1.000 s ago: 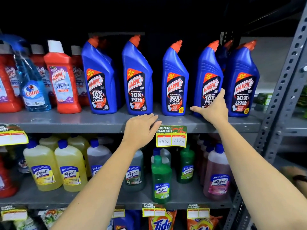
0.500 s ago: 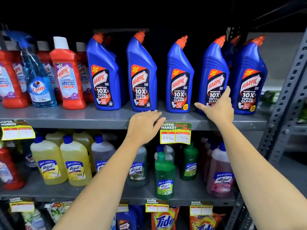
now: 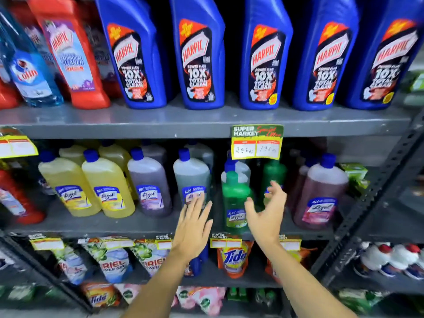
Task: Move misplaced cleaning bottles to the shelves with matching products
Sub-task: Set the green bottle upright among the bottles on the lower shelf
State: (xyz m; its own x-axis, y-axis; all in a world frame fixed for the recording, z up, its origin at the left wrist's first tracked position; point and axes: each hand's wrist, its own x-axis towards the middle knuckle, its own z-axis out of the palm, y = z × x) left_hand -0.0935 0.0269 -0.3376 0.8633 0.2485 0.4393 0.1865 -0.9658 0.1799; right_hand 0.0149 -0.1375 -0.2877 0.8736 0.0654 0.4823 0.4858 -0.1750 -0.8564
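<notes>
Head view: both hands, left (image 3: 195,228) and right (image 3: 266,216), fingers spread and empty, flanked the green bottle (image 3: 235,200); nothing moved yet.

Single head cam, wide-angle, facing the grey metal shelf rack (image 3: 206,125) square-on and tilted slightly down. Close in: blue Harpic bottles (image 3: 199,53) on the board above the yellow price tag (image 3: 256,143) are cropped at the neck. Below the tag, two lower tiers are in frame. Strong barrel distortion at edges. No second view.
</notes>
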